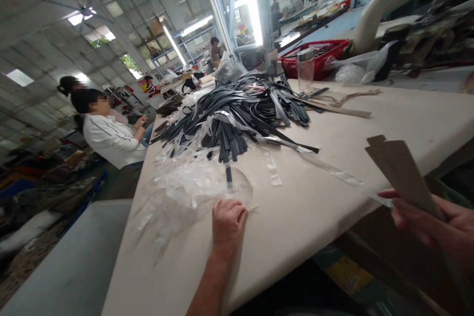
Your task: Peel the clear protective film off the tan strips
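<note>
Brightly, tube lights (252,7) shine beyond dark strips (227,101) on a pale table (296,207).

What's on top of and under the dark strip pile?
A translucent strip crosses the front of the pile; whatever lies directly beneath is covered. Tabletop shows in front.

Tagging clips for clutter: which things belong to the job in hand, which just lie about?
Likely in the job:
taupe strips, in the right hand
clear film strip, reaching that hand
loose clear film, beside the left hand
dark strap pile

Likely lying about:
lidded clear jar
red plastic basket
</note>
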A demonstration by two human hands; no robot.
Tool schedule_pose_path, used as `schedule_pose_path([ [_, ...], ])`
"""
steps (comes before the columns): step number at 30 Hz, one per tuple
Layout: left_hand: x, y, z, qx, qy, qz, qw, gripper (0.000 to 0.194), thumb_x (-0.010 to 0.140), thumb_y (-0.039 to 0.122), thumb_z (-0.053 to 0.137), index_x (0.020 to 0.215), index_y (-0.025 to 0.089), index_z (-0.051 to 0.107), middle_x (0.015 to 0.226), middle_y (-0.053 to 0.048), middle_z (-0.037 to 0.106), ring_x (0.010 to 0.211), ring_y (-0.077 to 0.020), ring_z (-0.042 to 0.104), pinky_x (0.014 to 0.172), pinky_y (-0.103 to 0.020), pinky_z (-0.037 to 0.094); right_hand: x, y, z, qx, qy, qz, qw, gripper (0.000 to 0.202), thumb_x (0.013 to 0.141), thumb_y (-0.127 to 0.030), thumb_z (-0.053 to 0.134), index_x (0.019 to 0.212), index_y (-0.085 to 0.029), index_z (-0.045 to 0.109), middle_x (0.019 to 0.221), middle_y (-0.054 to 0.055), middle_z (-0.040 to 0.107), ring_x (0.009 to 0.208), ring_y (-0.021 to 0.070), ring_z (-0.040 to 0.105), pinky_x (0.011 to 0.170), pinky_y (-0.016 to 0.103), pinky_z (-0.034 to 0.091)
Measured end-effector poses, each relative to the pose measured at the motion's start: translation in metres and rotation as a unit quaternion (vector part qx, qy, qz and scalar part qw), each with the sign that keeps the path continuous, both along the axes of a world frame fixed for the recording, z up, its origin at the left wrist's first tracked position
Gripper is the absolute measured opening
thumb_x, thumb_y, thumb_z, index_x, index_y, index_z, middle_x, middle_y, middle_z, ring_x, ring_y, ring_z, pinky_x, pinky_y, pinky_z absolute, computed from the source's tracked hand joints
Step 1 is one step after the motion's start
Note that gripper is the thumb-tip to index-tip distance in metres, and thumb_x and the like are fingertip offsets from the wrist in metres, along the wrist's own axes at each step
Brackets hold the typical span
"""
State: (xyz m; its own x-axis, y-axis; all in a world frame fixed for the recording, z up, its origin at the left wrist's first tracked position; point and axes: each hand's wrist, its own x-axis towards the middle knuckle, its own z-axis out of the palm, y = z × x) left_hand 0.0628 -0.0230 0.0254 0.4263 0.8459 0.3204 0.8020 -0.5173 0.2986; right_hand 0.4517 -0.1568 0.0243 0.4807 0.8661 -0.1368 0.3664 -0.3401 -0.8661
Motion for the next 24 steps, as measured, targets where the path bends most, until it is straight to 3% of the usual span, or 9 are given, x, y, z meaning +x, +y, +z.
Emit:
schedule_pose_path([
  [3, -0.010, -0.016, 0.007, 0.095, -0.014, -0.026, 0.995, 0.011, 0.088, 0.020, 0.062, 0.087, 0.025, 0.071, 0.102, -0.001, 0.073, 0.102, -0.0179, 0.064, 0.109, -0.045, 0.027, -0.037, 0.008, 0.016, -0.022, 0.187, 0.053, 0.981, 0.067, 0.070, -0.079, 0.062, 0.107, -0.023, 0.063, 0.068, 0.007, 0.054, 0.050, 0.0131, 0.041, 0.045, 0.030, 0.032],
  [5, -0.021, -0.029, 0.012, 0.173, -0.020, -0.032, 0.984, 0.014, 0.087, 0.018, 0.063, 0.095, 0.026, 0.071, 0.109, -0.002, 0.072, 0.108, -0.0187, 0.062, 0.111, -0.045, 0.026, -0.065, 0.018, 0.022, -0.032, 0.241, 0.106, 0.964, 0.069, 0.066, -0.080, 0.064, 0.101, -0.020, 0.065, 0.063, 0.005, 0.050, 0.049, 0.0114, 0.038, 0.045, 0.027, 0.029],
  [11, -0.052, -0.069, 0.023, 0.266, -0.039, -0.017, 0.963, 0.030, 0.081, 0.010, 0.067, 0.105, 0.027, 0.069, 0.119, -0.007, 0.067, 0.123, -0.0206, 0.053, 0.115, -0.049, 0.023, -0.150, 0.055, 0.025, -0.076, 0.313, 0.329, 0.888, 0.078, 0.073, -0.078, 0.059, 0.112, -0.011, 0.059, 0.060, -0.002, 0.049, 0.043, 0.0053, 0.033, 0.041, 0.020, 0.020],
  [14, -0.058, -0.082, 0.024, 0.288, -0.036, -0.019, 0.957, 0.032, 0.079, 0.012, 0.070, 0.106, 0.030, 0.070, 0.120, -0.006, 0.066, 0.124, -0.0214, 0.051, 0.116, -0.050, 0.023, -0.189, 0.074, 0.032, -0.096, 0.318, 0.406, 0.851, 0.075, 0.074, -0.075, 0.058, 0.109, -0.009, 0.059, 0.060, -0.002, 0.051, 0.041, 0.0044, 0.033, 0.039, 0.019, 0.020],
  [17, -0.059, -0.089, 0.025, 0.300, -0.031, -0.025, 0.953, 0.033, 0.079, 0.014, 0.070, 0.107, 0.032, 0.070, 0.121, -0.005, 0.066, 0.124, -0.0219, 0.051, 0.115, -0.051, 0.024, -0.222, 0.088, 0.038, -0.113, 0.319, 0.455, 0.824, 0.066, 0.075, -0.071, 0.057, 0.101, -0.010, 0.060, 0.057, -0.004, 0.050, 0.039, 0.0039, 0.032, 0.038, 0.018, 0.020],
  [19, -0.059, -0.092, 0.025, 0.309, -0.024, -0.028, 0.951, 0.033, 0.079, 0.016, 0.071, 0.107, 0.033, 0.070, 0.120, -0.004, 0.066, 0.123, -0.0218, 0.051, 0.115, -0.050, 0.024, -0.238, 0.095, 0.040, -0.119, 0.312, 0.472, 0.816, 0.056, 0.073, -0.068, 0.058, 0.082, -0.012, 0.057, 0.052, -0.004, 0.046, 0.038, 0.0042, 0.032, 0.037, 0.019, 0.020],
  [21, -0.059, -0.096, 0.024, 0.312, -0.019, -0.031, 0.949, 0.034, 0.078, 0.017, 0.072, 0.107, 0.034, 0.069, 0.119, -0.003, 0.067, 0.122, -0.0215, 0.051, 0.115, -0.049, 0.024, -0.249, 0.100, 0.041, -0.117, 0.303, 0.480, 0.815, 0.048, 0.069, -0.062, 0.060, 0.066, -0.015, 0.049, 0.049, -0.004, 0.043, 0.037, 0.0042, 0.032, 0.036, 0.019, 0.020],
  [24, -0.059, -0.101, 0.019, 0.274, -0.068, -0.021, 0.959, 0.036, 0.080, 0.018, 0.070, 0.112, 0.033, 0.068, 0.123, -0.004, 0.065, 0.124, -0.0221, 0.050, 0.114, -0.046, 0.028, -0.258, 0.105, 0.046, -0.099, 0.279, 0.476, 0.828, 0.036, 0.063, -0.049, 0.061, 0.062, -0.017, 0.044, 0.048, -0.006, 0.041, 0.037, 0.0035, 0.030, 0.036, 0.019, 0.020],
])
